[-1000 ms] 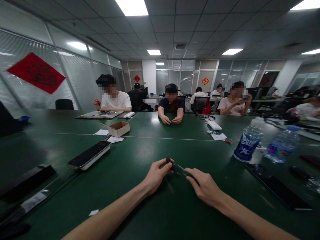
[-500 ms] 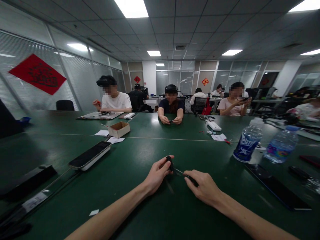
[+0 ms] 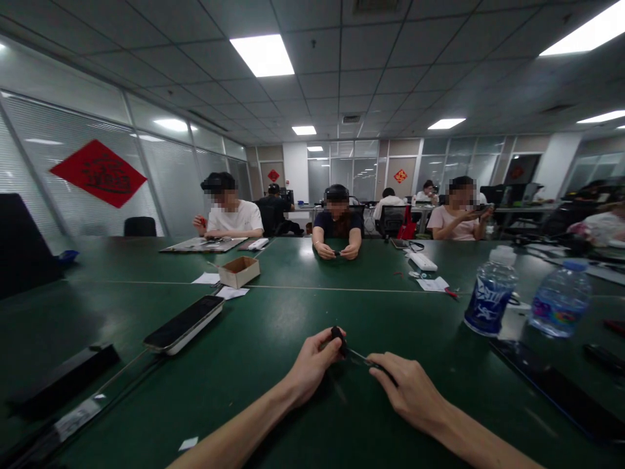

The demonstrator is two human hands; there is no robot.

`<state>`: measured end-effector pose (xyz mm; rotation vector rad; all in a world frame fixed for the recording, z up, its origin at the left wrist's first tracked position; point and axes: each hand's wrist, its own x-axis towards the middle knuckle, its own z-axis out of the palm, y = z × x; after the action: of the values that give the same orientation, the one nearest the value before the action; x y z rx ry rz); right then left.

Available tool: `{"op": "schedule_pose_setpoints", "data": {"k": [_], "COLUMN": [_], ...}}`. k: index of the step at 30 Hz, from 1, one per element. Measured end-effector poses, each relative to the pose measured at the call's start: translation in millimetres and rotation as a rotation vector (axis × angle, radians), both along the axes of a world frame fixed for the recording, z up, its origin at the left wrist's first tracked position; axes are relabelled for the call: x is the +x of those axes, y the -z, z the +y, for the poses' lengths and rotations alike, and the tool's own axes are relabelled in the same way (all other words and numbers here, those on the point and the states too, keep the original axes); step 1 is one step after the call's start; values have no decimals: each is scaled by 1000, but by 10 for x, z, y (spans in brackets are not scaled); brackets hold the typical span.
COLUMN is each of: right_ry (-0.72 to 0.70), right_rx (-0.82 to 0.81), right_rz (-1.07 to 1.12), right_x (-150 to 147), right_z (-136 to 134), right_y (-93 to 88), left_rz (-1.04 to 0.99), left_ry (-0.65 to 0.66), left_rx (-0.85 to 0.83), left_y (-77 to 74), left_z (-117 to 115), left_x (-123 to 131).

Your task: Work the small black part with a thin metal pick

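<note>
Dark green laminate fills my feed, and above this table (image 3: 254, 339) the left hand (image 3: 312, 365) pinches a small black part (image 3: 338, 335), with thumb and fingers closed firmly around it. The right hand (image 3: 410, 389) is curled around a slim tool (image 3: 364, 358), dark at the grip end, with a thin metal shaft reaching toward the part. The tip seems to meet it, though from here I cannot tell exactly where. Both items sit just in front of me, between the forearms, with the hands close together. The part looks light, hard and probably plastic, small enough to slip from the fingers, so I would hold it by its sides and leave the worked end free. The tool looks stiff but thin, best held by the dark grip rather than the shaft. The part's black surface shows no detail I can read at this range. Off to the right stand a water bottle (image 3: 491, 293) with a blue label and a dark slab (image 3: 551, 391) lying flat. To the left lies a white-edged strip (image 3: 184, 324). Farther across sit a cardboard box (image 3: 239, 271) and a co-worker (image 3: 336, 225) with both hands together at the table.
</note>
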<state>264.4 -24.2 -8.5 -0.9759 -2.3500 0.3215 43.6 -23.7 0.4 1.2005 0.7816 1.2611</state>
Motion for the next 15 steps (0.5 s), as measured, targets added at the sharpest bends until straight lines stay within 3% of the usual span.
{"op": "schedule_pose_setpoints", "data": {"k": [6, 12, 15], "right_ry": [186, -34, -38], "right_rx": [20, -7, -16], "right_rz": [276, 47, -19], "right_x": [45, -20, -48], "right_z": [123, 4, -39], "right_y": [26, -57, -92], "left_rz": [125, -21, -52], "left_ry": [136, -15, -36], "left_rx": [46, -18, -38], "left_y": [-71, 27, 39], "left_z": [-68, 14, 28], "left_x": [27, 1, -8]}}
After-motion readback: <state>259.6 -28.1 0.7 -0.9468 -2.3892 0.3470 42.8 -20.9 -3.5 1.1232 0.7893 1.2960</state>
